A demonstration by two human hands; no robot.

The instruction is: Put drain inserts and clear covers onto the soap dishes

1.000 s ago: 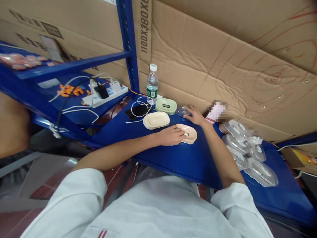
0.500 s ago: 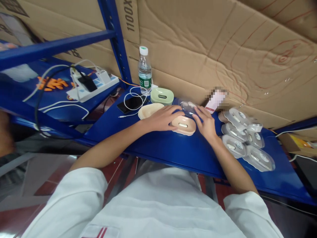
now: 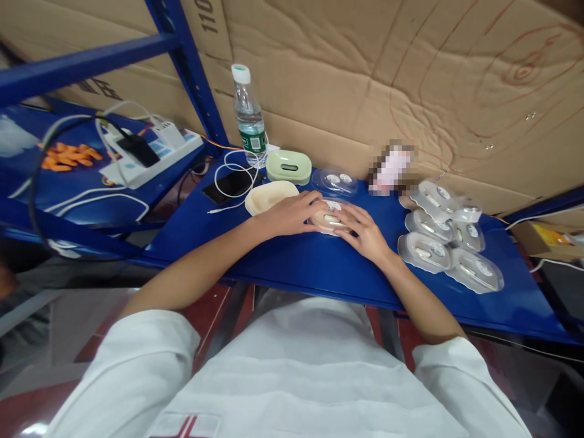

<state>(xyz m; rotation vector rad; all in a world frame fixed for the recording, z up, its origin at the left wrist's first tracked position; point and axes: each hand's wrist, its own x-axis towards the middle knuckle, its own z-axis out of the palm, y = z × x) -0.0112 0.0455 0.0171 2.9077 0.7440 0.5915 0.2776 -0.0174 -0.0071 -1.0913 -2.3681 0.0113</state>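
A peach oval box (image 3: pixel 329 222) with a pale oblong piece in its top sits on the blue tabletop. Over it lies a clear plastic lid (image 3: pixel 334 206) bearing round white stickers. My left hand (image 3: pixel 295 214) curls around the box's left side. From the right, my right hand (image 3: pixel 366 234) holds the lid's edge, fingers over its top and thumb at the front. Just behind the left hand is a cream oval tray (image 3: pixel 269 193). A light green oval box (image 3: pixel 289 166) and another clear lid (image 3: pixel 334 182) stand farther back.
Several clear-covered oval boxes (image 3: pixel 424 250) are gathered on the right. A water bottle (image 3: pixel 250 125), a dark phone (image 3: pixel 230 185) and a white cable (image 3: pixel 218 173) occupy the back left. Cardboard (image 3: pixel 314 73) lines the rear, and a blue upright post (image 3: pixel 194 79) rises at left.
My right hand has brought a clear lid forward and down onto the peach box. Another clear lid behind is now uncovered to view. My left hand stays at the box's left side.
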